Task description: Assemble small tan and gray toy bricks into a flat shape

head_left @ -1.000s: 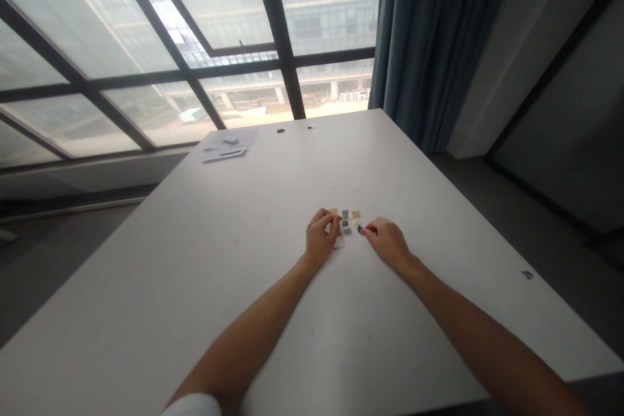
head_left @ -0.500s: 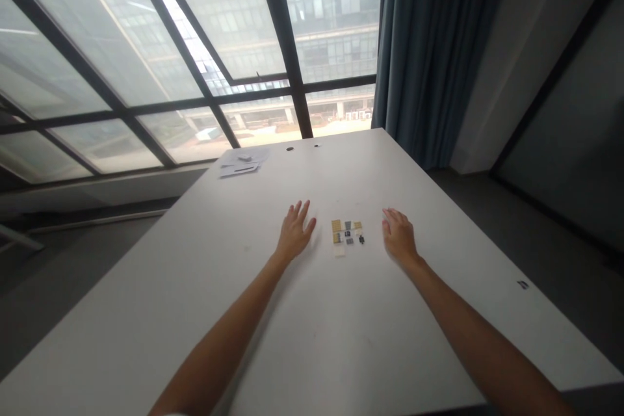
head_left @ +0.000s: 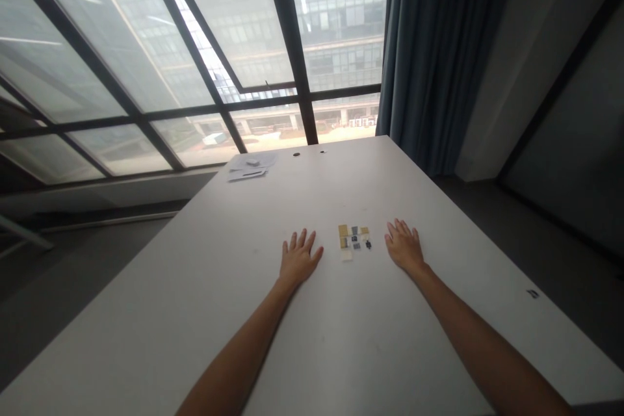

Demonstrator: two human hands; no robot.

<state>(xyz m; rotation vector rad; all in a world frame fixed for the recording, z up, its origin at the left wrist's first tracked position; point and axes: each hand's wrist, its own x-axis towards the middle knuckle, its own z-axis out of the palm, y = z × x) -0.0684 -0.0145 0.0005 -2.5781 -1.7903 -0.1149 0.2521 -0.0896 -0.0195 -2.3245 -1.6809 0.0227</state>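
Note:
My left hand (head_left: 299, 258) lies flat on the white table (head_left: 312, 344), fingers spread, holding nothing. To its right sits a group of several small pieces: a tan piece (head_left: 342, 231) at the back left, a grey piece (head_left: 355, 231), another tan piece (head_left: 364, 231), a small black piece (head_left: 368, 245) and a cream flat piece (head_left: 346, 256) in front. They look like toy building bricks, too small to make out fully. On the far side of this group my right hand (head_left: 404, 247) rests palm down on the table, fingers somewhat apart, with nothing in it. Neither hand touches the pieces.
Sheets of paper (head_left: 248, 170) lie at the table's far left corner, with a small white item on them. A round dark spot (head_left: 296, 155) is near the back edge. A dark mark (head_left: 533, 294) shows near the right edge. Windows and a blue curtain (head_left: 419, 78) stand behind.
My left hand has come down onto the table, nearer to me, and its fingers have spread. My right hand has flattened and opened beside the pieces. The whole view has shifted slightly.

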